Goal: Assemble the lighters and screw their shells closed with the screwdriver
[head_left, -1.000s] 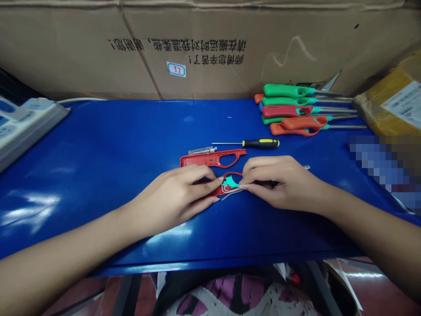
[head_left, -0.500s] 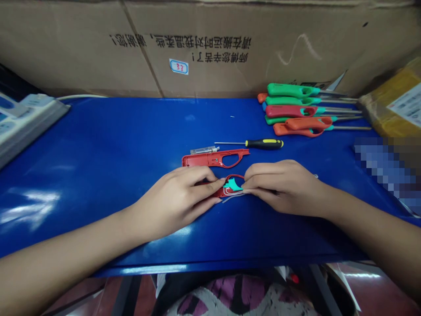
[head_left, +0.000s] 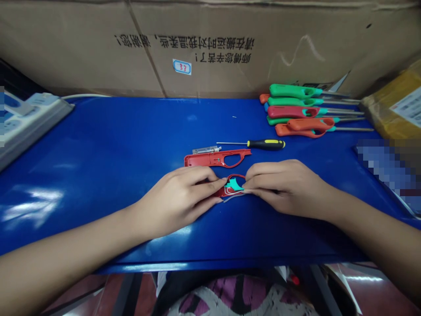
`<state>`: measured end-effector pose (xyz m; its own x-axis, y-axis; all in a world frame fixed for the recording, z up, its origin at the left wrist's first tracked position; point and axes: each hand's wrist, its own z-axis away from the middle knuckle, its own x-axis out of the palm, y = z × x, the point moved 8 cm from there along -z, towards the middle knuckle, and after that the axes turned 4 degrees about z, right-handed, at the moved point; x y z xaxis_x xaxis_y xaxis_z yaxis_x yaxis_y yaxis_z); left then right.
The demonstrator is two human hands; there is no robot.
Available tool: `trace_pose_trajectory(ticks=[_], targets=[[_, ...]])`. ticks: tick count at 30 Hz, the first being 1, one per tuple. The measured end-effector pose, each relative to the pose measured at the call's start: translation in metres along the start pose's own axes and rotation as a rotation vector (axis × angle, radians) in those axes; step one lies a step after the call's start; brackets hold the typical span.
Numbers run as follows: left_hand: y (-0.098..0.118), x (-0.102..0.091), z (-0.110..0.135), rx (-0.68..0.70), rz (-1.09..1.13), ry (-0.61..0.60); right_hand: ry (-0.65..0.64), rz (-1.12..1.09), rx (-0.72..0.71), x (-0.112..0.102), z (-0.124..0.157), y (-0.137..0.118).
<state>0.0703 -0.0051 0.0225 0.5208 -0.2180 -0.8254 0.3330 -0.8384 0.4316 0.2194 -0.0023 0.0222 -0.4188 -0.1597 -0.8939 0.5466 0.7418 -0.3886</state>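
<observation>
Between my hands lies a red lighter casing half (head_left: pixel 221 192), partly hidden by my fingers. A teal trigger (head_left: pixel 234 184) sits in it, with thin white wires (head_left: pixel 230 192) curving beside it. My left hand (head_left: pixel 180 197) is closed on the casing's left part, fingertips near the trigger. At the casing's right end, my right hand (head_left: pixel 283 186) pinches it and the wires' ends; exactly what lies under those fingertips is hidden. Just behind my left hand rests the other red casing half (head_left: pixel 204 159), inner side up. A clear lighter fuel tank (head_left: pixel 205 150) lies against its far edge.
A black and yellow screwdriver (head_left: pixel 266 144) lies behind the casing half. Several assembled lighters (head_left: pixel 296 112) are piled at the back right, near a yellow-taped box (head_left: pixel 394 103). A cardboard wall (head_left: pixel 213 79) closes the back; a white power strip (head_left: pixel 36 118) stands left.
The whole view has shifted slightly, so things appear a little farther right. Both hands keep the same hold on the casing half.
</observation>
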Motion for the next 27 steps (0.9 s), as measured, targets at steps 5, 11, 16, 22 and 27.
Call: trace_pose_trajectory(ticks=[5,11,16,22,27], targets=[[-0.0010,0.0009,0.0004,-0.008,0.001,-0.014,-0.001,-0.001,-0.018,-0.0001,0.0002,-0.0004],[-0.0009,0.0002,0.0011,-0.020,-0.035,-0.011,-0.016,-0.023,-0.003,0.0017,-0.0007,0.0018],[-0.0012,-0.0006,0.0011,-0.041,-0.036,0.005,0.012,-0.109,-0.005,-0.0007,-0.0018,0.0041],[-0.0020,-0.0006,0.0016,-0.033,-0.009,0.017,0.001,-0.020,-0.023,0.0002,0.0002,0.0021],[-0.0005,0.0002,0.0005,-0.006,0.039,0.012,0.011,0.151,-0.070,0.0030,0.0044,-0.0020]])
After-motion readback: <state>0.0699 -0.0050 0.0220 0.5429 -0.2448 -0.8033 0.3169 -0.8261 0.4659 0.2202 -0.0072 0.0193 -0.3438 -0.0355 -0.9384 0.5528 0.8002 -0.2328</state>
